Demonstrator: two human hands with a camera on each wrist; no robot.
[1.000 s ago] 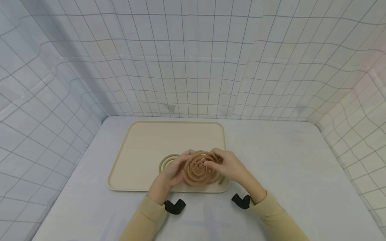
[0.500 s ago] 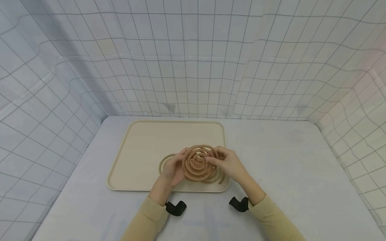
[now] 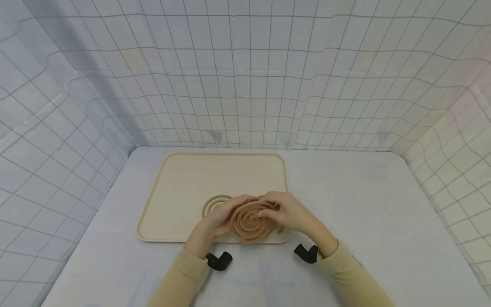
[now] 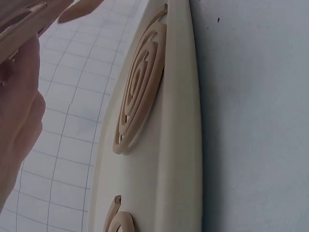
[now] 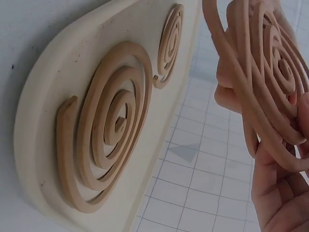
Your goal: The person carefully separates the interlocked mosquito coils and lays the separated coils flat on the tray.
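White sheeting with grey grid lines [image 3: 245, 85] is hung across the top and both sides of the frame; a white tabletop [image 3: 364, 213] is seen below. On it, left of centre, is set a cream rectangular tray with rounded corners [image 3: 192, 183].

A brown flat spiral coil [image 3: 251, 219], material unclear, is held off the tray at lower centre, face tilted to the head camera. Its left edge is gripped by the left hand [image 3: 219, 218]; its upper right is pinched by the right hand [image 3: 289, 209], thumb laid on the face. Both grips loaded.

Two more spirals are laid apart on the tray: a large tan coil [image 5: 110, 130], mostly hidden from the head view, and a smaller tan coil [image 5: 171, 46], overlapped by the left hand in that view. Pale yellow sleeves [image 3: 180, 277] are worn; a black bent piece [image 3: 219, 261] is seen at each cuff.
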